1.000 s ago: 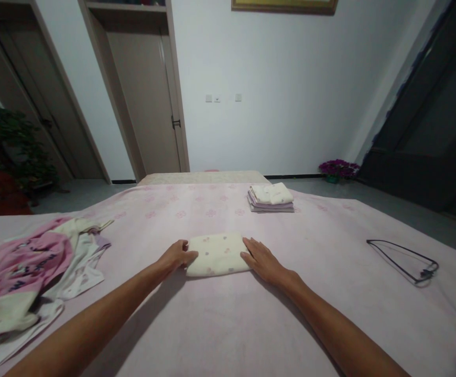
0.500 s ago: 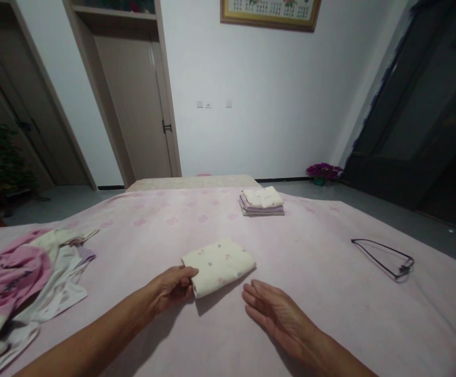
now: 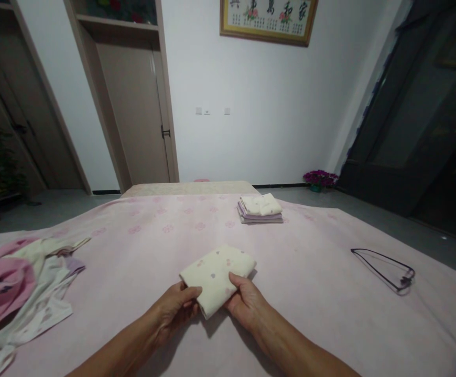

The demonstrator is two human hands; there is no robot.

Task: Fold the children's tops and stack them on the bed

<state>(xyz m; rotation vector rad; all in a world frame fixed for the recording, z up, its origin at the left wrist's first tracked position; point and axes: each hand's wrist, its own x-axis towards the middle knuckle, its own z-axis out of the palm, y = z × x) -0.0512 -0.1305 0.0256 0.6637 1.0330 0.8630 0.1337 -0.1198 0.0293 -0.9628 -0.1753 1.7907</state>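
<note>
A cream folded garment (image 3: pixel 217 269) with small printed shapes is held just over the pink bedspread (image 3: pixel 314 314). My left hand (image 3: pixel 181 306) pinches its near left corner, thumb on top and fingers underneath. On the near right edge, my right hand (image 3: pixel 244 303) grips the same cloth, its thumb pressed on the upper face and its fingers hidden below. Farther back lies a neat stack of folded clothes (image 3: pixel 260 208), cream on top with lilac layers under it.
A loose heap of pink and white clothes (image 3: pixel 11 293) lies at the left. Black-framed glasses (image 3: pixel 385 269) rest on the right side of the bedspread. Beyond it are a flower pot (image 3: pixel 320 180) and a door (image 3: pixel 133 110).
My right hand has moved in from the right and closed on the folded garment, which has turned slightly. My left hand keeps its pinch. The view has tilted up a little.
</note>
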